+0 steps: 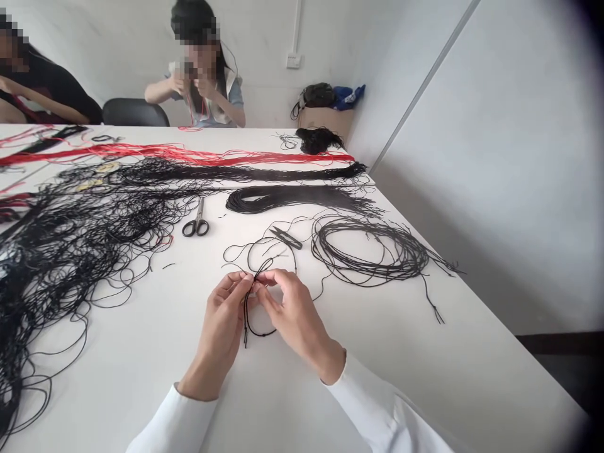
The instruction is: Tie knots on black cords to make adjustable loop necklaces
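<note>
Both hands meet over the white table (155,377), fingertips nearly touching. My left hand (225,314) pinches a thin black cord (246,318) whose knotted ends hang below the fingers. Thumb and forefinger of my right hand (292,314) close on the same cord from the other side. Small loops of it stick up above the fingertips, and a wider loop lies around and under the hands. Just beyond them are black thread snips (286,238). Black-handled scissors (195,225) rest farther left. The exact crossing of the cord is hidden by the fingers.
A tangled heap of black cord (94,233) covers the left side. At right lies a coiled cord bundle (321,251); behind are a folded black bundle (302,198) and red cords (189,153). Two people sit across the table, one holding red cord.
</note>
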`<state>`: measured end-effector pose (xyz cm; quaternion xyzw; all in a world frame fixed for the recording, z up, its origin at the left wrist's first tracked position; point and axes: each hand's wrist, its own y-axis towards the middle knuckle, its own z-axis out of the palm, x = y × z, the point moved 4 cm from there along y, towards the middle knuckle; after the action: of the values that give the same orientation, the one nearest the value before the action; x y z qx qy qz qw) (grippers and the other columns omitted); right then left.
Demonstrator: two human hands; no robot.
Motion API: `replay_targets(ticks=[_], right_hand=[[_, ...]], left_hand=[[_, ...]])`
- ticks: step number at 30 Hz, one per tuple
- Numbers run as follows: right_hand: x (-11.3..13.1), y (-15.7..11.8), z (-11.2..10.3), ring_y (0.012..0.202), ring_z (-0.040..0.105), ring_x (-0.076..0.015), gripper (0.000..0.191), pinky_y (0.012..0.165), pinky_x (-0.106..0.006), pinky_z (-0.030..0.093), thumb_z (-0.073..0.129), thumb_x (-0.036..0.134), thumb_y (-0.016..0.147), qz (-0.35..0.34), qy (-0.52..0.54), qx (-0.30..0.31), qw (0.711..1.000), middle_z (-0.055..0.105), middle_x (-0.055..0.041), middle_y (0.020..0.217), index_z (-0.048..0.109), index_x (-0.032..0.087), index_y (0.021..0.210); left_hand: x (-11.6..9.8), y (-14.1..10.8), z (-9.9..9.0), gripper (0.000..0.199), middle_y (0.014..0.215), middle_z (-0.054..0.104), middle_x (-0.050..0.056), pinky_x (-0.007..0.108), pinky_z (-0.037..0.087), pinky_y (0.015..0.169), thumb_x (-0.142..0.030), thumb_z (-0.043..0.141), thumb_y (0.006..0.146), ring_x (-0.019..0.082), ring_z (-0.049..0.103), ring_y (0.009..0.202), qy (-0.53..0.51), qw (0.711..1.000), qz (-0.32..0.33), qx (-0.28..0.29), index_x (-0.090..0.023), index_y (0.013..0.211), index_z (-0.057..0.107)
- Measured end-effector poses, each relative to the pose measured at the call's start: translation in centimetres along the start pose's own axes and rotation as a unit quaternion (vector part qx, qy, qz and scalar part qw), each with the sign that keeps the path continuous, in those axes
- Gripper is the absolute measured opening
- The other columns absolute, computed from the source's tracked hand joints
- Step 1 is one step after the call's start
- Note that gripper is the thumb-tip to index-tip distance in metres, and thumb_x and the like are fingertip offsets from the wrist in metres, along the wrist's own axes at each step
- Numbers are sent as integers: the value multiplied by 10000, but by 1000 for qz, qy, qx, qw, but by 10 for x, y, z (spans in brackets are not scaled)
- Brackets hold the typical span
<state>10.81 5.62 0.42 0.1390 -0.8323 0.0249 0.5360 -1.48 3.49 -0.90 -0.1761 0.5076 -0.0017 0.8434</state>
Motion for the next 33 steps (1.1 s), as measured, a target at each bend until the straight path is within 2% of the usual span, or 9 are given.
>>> replay_targets(ticks=[5, 11, 17, 21, 24, 27, 30, 31, 33], right_hand=[[-4, 1, -3, 887, 680, -190, 135, 755, -309, 531, 510, 301, 970, 13, 52, -1, 999, 735, -32, 900, 620, 226, 953], [3, 0, -7, 828, 650, -181, 143, 749, -295, 510, 492, 282, 971, -53, -10, -19, 998, 710, -28, 835, 585, 230, 875], [-1, 1, -7, 800, 651, -174, 136, 700, -273, 507, 497, 293, 962, -15, 27, -6, 999, 701, -41, 845, 589, 224, 889], [-3, 1, -8, 694, 609, -152, 132, 631, -252, 469, 525, 315, 941, 15, 49, 17, 999, 666, -15, 779, 593, 218, 884], [-6, 3, -15, 527, 430, -119, 224, 503, -244, 344, 533, 403, 938, 55, 53, 30, 997, 486, 47, 595, 608, 210, 853], [-12, 11, -33, 490, 307, -111, 351, 473, -260, 255, 520, 490, 932, 84, 40, 22, 995, 336, 64, 539, 643, 194, 789], [-20, 20, -60, 481, 314, -122, 405, 491, -274, 264, 515, 513, 922, 101, -17, -23, 995, 332, 57, 509, 694, 183, 772], [-21, 22, -68, 491, 346, -133, 394, 513, -281, 293, 525, 499, 917, 97, -56, -42, 993, 367, 47, 505, 709, 185, 766], [-17, 27, -80, 607, 485, -178, 329, 631, -311, 389, 563, 443, 900, 53, -141, -84, 985, 539, -10, 588, 742, 193, 782]], left_hand=[[3, 1, 1, 267, 840, 605, 22, 256, 506, 711, -379, 807, 774, 155, 567, 823, 6, 1000, -7, 19, -168, 816, 649], [0, 4, -3, 259, 799, 562, -1, 241, 478, 736, -372, 797, 786, 124, 537, 752, 39, 999, 33, -4, -167, 788, 638], [-2, 4, 0, 279, 872, 604, 57, 290, 508, 681, -428, 745, 822, 194, 572, 839, 64, 996, -2, 55, -154, 833, 692], [0, 4, -3, 274, 877, 627, 55, 272, 497, 683, -387, 809, 757, 150, 569, 734, 100, 995, 12, 18, -144, 744, 683], [0, 5, -6, 247, 919, 615, 38, 240, 495, 651, -338, 834, 725, 121, 559, 702, 64, 998, 15, -3, -146, 714, 678], [-6, 9, -11, 215, 871, 601, 19, 212, 497, 627, -294, 834, 727, 96, 541, 660, -1, 1000, 23, -13, -147, 712, 677], [-17, 13, -24, 162, 743, 578, 3, 195, 504, 594, -230, 822, 715, 103, 550, 651, -114, 989, 51, -77, -142, 765, 696], [-19, 14, -28, 157, 731, 584, 5, 193, 512, 594, -203, 819, 701, 107, 565, 662, -142, 983, 55, -102, -136, 777, 698], [-20, 14, -31, 164, 750, 620, 21, 198, 535, 611, -178, 820, 685, 122, 605, 698, -160, 978, 51, -125, -126, 774, 693]])
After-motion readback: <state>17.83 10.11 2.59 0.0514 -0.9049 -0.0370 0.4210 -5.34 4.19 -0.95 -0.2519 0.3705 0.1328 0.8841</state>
